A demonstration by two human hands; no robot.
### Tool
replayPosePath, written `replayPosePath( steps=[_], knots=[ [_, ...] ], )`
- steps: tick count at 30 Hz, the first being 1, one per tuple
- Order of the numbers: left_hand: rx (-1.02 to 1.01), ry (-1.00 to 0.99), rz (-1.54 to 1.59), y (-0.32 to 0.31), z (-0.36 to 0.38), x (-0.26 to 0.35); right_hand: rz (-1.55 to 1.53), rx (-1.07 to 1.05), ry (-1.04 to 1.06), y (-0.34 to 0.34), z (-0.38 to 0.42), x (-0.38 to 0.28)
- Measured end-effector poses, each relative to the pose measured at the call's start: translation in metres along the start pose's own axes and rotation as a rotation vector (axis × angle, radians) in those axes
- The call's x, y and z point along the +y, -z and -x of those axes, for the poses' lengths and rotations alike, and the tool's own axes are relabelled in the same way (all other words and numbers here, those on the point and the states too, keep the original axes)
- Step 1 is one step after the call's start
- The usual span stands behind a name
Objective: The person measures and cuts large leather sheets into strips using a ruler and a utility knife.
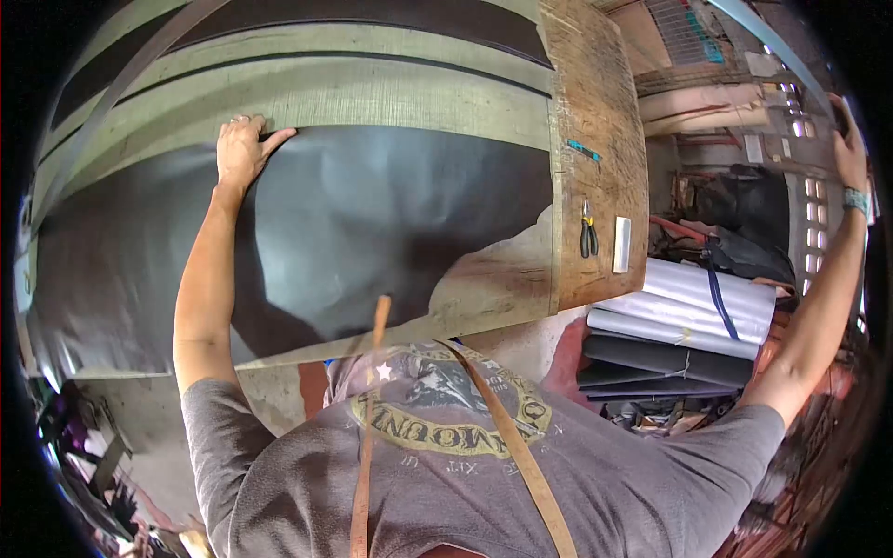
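Observation:
My left hand (244,149) rests on the top edge of a large dark brown leather-like sheet (344,214), its thumb stretched out to the right and its fingers bent over the edge. The sheet lies across the pale green work surface (372,93), with an irregular cut-out at its lower right. Out at the far right, my right hand (846,153) is raised and closed around the end of a long, thin grey strip (767,39). This strip passes out of view at the top; a similar length shows at the upper left.
On the worn wooden table end (600,102) lie a teal cutter (583,150), pliers (588,232) and a white block (622,245). Rolls of silver and black material (688,302) are stacked to the right. A narrow tan strap (521,446) hangs over my shirt.

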State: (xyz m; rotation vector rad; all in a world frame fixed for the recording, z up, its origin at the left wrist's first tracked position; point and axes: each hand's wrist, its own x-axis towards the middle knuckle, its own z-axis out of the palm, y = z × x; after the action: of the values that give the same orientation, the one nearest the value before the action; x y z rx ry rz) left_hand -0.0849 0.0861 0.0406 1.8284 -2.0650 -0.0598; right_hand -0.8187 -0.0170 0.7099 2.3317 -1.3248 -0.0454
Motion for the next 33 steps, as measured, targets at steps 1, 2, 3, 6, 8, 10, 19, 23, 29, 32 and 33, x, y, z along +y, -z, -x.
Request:
replayPosePath(
  steps=[1, 2, 3, 6, 8, 10, 19, 23, 29, 32, 33],
  knots=[
    [-0.007, 0.005, 0.006, -0.005, -0.006, -0.003, 0.165, 0.007, -0.074, 0.021, 0.014, 0.064],
    [-0.014, 0.010, 0.013, -0.009, -0.013, -0.001, 0.200, 0.001, -0.112, 0.042, 0.020, 0.066],
    [-0.009, 0.013, 0.014, -0.005, -0.017, 0.001, 0.219, 0.002, -0.141, 0.057, 0.035, 0.065],
    [-0.197, 0.128, 0.026, -0.001, -0.041, 0.007, 0.263, -0.031, -0.192, 0.073, 0.057, 0.062],
    [-0.149, 0.082, 0.020, -0.016, -0.052, 0.002, 0.285, -0.035, -0.206, 0.079, 0.062, 0.064],
    [-0.106, 0.052, 0.032, -0.023, -0.063, 0.001, 0.296, -0.044, -0.225, 0.083, 0.069, 0.062],
    [-0.072, -0.041, 0.000, -0.020, -0.109, -0.014, 0.273, -0.113, -0.540, 0.063, 0.056, -0.006],
    [0.028, -0.269, 0.098, -0.008, -0.106, 0.036, 0.072, -0.062, -0.409, 0.020, 0.067, -0.027],
    [-0.260, -0.410, 0.179, -0.044, 0.026, 0.244, -0.039, 0.107, -0.057, -0.099, 0.050, -0.129],
    [-0.459, -0.378, 0.183, -0.037, 0.064, 0.309, -0.041, 0.252, 0.002, -0.225, 0.094, -0.131],
    [-0.416, -0.389, 0.196, -0.039, 0.073, 0.311, -0.101, 0.209, -0.106, -0.274, 0.107, -0.136]
  ],
)
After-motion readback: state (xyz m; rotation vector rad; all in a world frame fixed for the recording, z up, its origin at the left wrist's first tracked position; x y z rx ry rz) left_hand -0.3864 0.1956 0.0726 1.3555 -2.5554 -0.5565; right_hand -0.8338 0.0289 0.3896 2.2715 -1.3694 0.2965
